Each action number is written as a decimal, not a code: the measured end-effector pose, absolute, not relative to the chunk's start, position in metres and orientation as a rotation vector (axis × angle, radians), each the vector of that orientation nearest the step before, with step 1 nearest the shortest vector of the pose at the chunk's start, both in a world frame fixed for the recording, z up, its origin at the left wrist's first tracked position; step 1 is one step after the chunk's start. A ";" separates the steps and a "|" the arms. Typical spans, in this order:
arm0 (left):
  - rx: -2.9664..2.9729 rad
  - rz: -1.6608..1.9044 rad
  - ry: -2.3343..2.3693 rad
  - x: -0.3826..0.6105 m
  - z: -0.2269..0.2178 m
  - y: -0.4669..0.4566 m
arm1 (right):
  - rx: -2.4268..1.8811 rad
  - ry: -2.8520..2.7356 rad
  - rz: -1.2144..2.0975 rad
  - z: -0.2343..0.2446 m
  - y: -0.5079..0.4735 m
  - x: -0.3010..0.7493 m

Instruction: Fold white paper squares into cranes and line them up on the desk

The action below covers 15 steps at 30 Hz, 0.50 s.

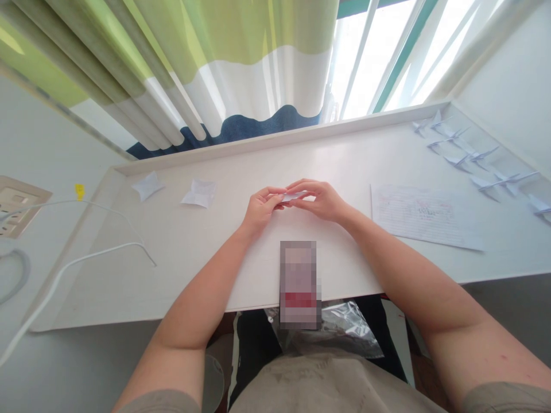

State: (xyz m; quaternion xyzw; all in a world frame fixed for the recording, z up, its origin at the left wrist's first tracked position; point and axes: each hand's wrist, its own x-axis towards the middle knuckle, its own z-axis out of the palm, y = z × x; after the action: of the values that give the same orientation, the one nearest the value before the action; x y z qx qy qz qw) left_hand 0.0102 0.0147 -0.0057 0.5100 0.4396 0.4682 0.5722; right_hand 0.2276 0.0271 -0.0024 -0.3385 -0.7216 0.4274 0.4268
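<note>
A small folded piece of white paper is held between my two hands above the middle of the white desk. My left hand pinches its left end between thumb and fingers. On the other side, my right hand grips the right end, thumb below and fingers over the top. The fingers hide much of the paper, so its exact shape cannot be made out. To the left lie two creased white paper squares, one nearer and one farther off.
Several folded paper cranes stand along the desk's right side. A written sheet lies right of my right arm. A blurred-out phone-like rectangle overlaps the front edge. White cables cross the left side by a socket panel; curtains hang behind.
</note>
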 end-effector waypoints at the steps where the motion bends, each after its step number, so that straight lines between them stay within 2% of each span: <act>1: 1.199 1.077 1.021 0.010 -0.006 0.015 | -0.860 -1.810 1.032 -0.003 0.028 0.228; 15: 1.101 1.054 1.054 0.009 -0.006 0.015 | -0.907 -1.920 0.880 -0.006 0.029 0.229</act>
State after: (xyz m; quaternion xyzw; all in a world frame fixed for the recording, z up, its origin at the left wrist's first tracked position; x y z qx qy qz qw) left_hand 0.0095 0.0153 -0.0061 0.4751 0.4547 0.4548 0.6005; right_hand 0.2286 0.0288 -0.0056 -0.3602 -0.7622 0.3494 0.4090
